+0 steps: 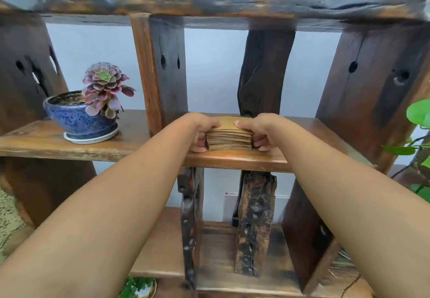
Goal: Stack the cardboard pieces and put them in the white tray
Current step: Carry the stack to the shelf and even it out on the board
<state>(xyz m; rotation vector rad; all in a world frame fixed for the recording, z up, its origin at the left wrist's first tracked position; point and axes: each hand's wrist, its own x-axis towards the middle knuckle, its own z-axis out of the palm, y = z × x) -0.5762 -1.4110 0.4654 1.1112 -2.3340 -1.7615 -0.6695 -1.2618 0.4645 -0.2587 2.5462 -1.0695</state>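
A stack of brown cardboard pieces [229, 138] sits near the front edge of the middle wooden shelf [232, 159]. My left hand [202, 132] grips the stack's left side, thumb on top and fingers down its side. My right hand [257, 132] grips the right side the same way. The stack's bottom rests on the shelf board. No white tray is in view.
A blue glazed pot with a purple succulent [90, 111] stands on a white saucer at the shelf's left. Thick dark wooden posts [165, 70] rise behind the stack. Green leaves [418, 114] hang at the right. A lower shelf [216, 251] lies beneath.
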